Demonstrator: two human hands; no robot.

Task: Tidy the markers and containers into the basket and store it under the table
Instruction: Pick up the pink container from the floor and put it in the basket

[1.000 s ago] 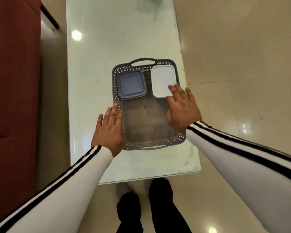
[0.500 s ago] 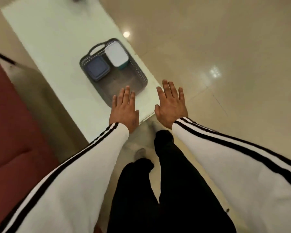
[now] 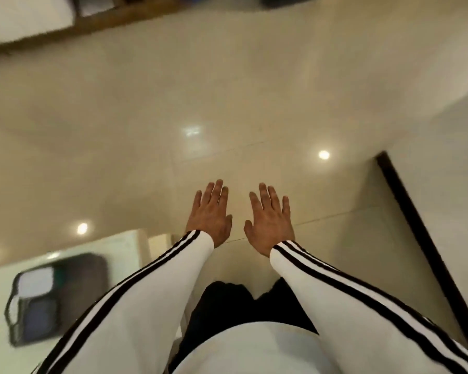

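The grey lattice basket (image 3: 87,276) lies blurred on the glass table (image 3: 119,247) at the lower left. Inside it sit a white-lidded container (image 3: 35,282) and a blue-lidded container (image 3: 35,319). No markers show. My left hand (image 3: 210,213) and my right hand (image 3: 268,217) hover flat over the floor, fingers spread, palms down, holding nothing. Both hands are well to the right of the basket and apart from it.
Glossy beige floor tiles (image 3: 200,103) fill most of the view. A dark-edged wall or panel (image 3: 416,225) runs down the right side. Wooden-trimmed furniture (image 3: 92,25) crosses the top left. My dark trousers (image 3: 227,306) show below.
My view has swung right, away from the table. Both hands left the basket's rims and now hang open over the floor; the basket has slid to the lower left of the view.
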